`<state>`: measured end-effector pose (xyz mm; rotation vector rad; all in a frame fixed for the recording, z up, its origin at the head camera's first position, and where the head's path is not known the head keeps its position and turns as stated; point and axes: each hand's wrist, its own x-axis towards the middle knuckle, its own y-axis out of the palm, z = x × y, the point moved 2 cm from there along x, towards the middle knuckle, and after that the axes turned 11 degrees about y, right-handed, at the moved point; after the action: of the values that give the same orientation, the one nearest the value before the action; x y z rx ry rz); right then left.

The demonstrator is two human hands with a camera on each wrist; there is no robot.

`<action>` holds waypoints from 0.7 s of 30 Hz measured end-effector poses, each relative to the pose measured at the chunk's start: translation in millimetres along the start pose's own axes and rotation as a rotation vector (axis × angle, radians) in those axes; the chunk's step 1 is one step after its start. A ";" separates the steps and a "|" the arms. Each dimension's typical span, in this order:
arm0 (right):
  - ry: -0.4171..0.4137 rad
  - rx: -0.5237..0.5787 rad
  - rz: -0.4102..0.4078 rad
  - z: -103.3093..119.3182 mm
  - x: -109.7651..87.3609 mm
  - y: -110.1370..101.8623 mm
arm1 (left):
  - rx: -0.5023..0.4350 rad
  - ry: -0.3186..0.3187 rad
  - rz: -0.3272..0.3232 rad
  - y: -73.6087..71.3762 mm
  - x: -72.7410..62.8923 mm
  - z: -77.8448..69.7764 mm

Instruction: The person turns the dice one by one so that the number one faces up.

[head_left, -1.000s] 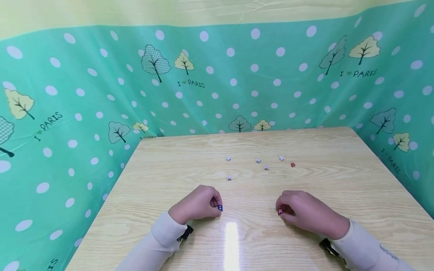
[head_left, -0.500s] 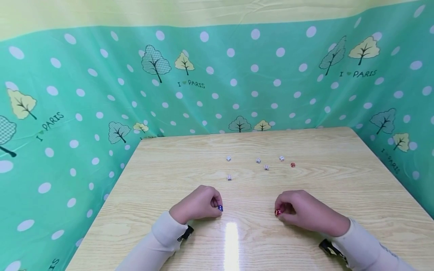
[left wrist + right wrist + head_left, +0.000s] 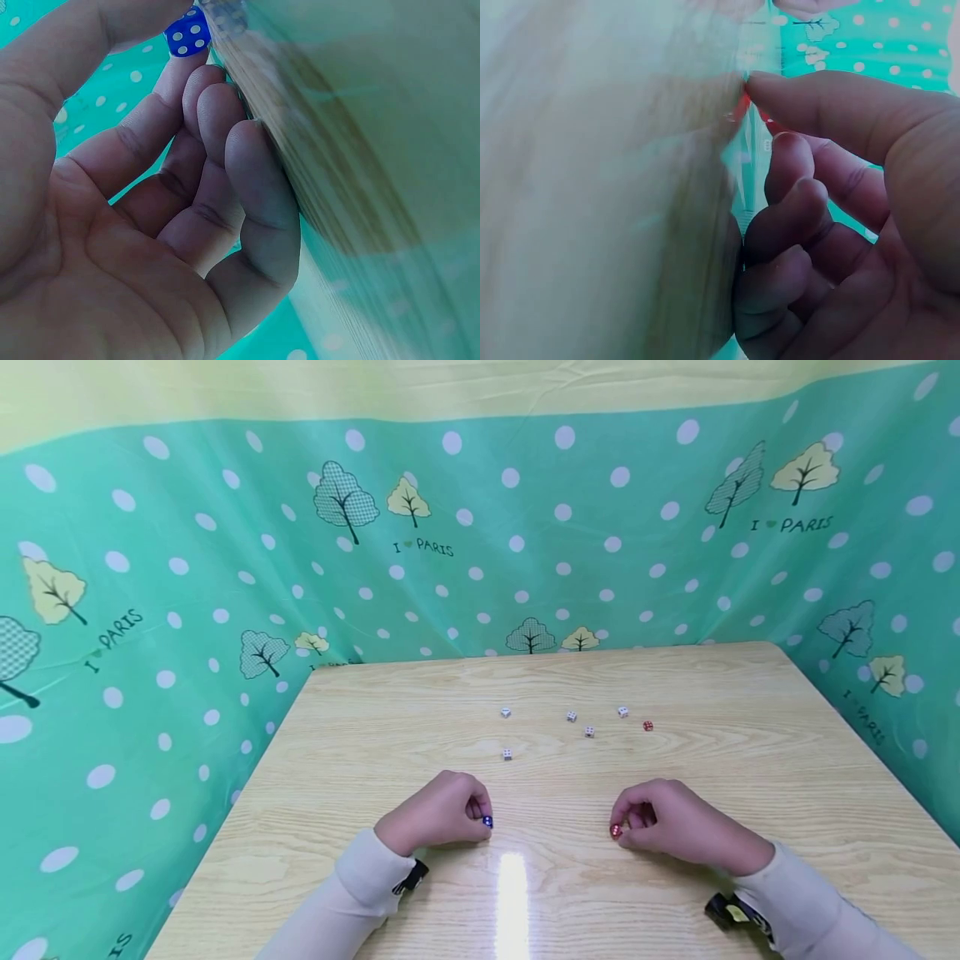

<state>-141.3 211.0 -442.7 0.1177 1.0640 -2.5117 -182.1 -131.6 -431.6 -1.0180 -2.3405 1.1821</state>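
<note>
My left hand [image 3: 444, 814] pinches a blue die [image 3: 487, 821] with white pips between thumb and index finger, low over the wooden table [image 3: 360, 727]. In the left wrist view the blue die [image 3: 187, 34] shows at the fingertips, its lower fingers curled beside the tabletop. Across from it, my right hand [image 3: 678, 828] holds a red die [image 3: 616, 831] at the tips of thumb and forefinger. From the right wrist camera only a red sliver shows by the thumb; the rest is hidden. Whether either die touches the wood I cannot tell.
Several white dice lie scattered farther back, among them one [image 3: 507, 754] nearest the left hand and another white die [image 3: 589, 732] near the middle. A second red die [image 3: 648, 726] lies to their right. A polka-dot curtain [image 3: 562, 543] borders the table's back and sides.
The red die has turned in my right fingers and shifted slightly left, while the right hand and wrist have rolled a little. My left hand and the dice on the table look unmoved.
</note>
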 end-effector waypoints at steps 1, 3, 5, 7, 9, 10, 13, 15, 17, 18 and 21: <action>0.004 -0.001 -0.001 -0.4 0.1 0.0 | -0.001 -0.001 0.000 0.1 0.0 0.1; 0.010 0.003 0.000 -1.0 0.3 0.1 | -0.002 -0.001 0.001 0.1 0.1 0.2; 0.014 0.003 -0.001 -1.4 0.4 0.1 | -0.002 -0.001 -0.001 0.2 0.2 0.4; 0.016 0.004 0.000 -1.7 0.6 0.2 | 0.000 -0.001 -0.002 0.3 0.3 0.7; 0.018 0.001 0.001 -2.0 0.8 0.4 | 0.002 -0.002 -0.003 0.7 0.4 1.3; 0.018 -0.001 0.001 -2.1 0.9 0.5 | 0.003 -0.002 -0.003 0.9 0.5 1.6; 0.018 -0.004 0.000 -1.4 0.8 0.5 | 0.003 -0.006 -0.004 1.2 0.5 2.0; 0.011 -0.016 -0.009 0.1 -0.4 0.5 | 0.003 -0.007 -0.005 1.1 0.4 1.8; -0.002 -0.047 -0.034 3.4 -2.7 0.5 | -0.001 -0.007 -0.005 1.0 0.4 1.4; -0.008 -0.079 -0.055 5.9 -4.4 0.6 | -0.002 -0.007 -0.005 0.8 0.4 1.1; -0.052 -0.230 -0.151 15.5 -10.2 2.0 | -0.005 -0.005 -0.003 0.6 0.5 0.5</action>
<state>-129.9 202.3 -430.7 -0.0963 1.3762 -2.4851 -182.6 -131.3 -432.4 -1.0135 -2.3489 1.1798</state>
